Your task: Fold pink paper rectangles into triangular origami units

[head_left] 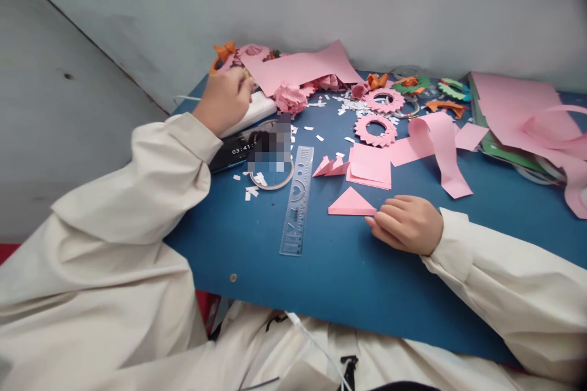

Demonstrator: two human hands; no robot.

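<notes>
My right hand (pixel 406 223) is curled on the blue table, its fingertips at the right corner of a folded pink paper triangle (pixel 351 203) with a flat strip along its base. My left hand (pixel 224 101) is closed at the upper left, above a white box-like object (pixel 259 108); what its fingers hold, if anything, is hidden. Just behind the triangle lie a stack of pink paper squares (pixel 370 166) and small folded pink pieces (pixel 331 167). Left of these is a clear plastic ruler (pixel 297 201).
A phone (pixel 233 149) showing a timer and a round band (pixel 271 187) lie near my left arm. White paper scraps (pixel 351 104), pink paper rings (pixel 376 129) and a large pink sheet (pixel 302 68) are at the back. Pink strips (pixel 443 146) and stacked sheets (pixel 523 104) are at right.
</notes>
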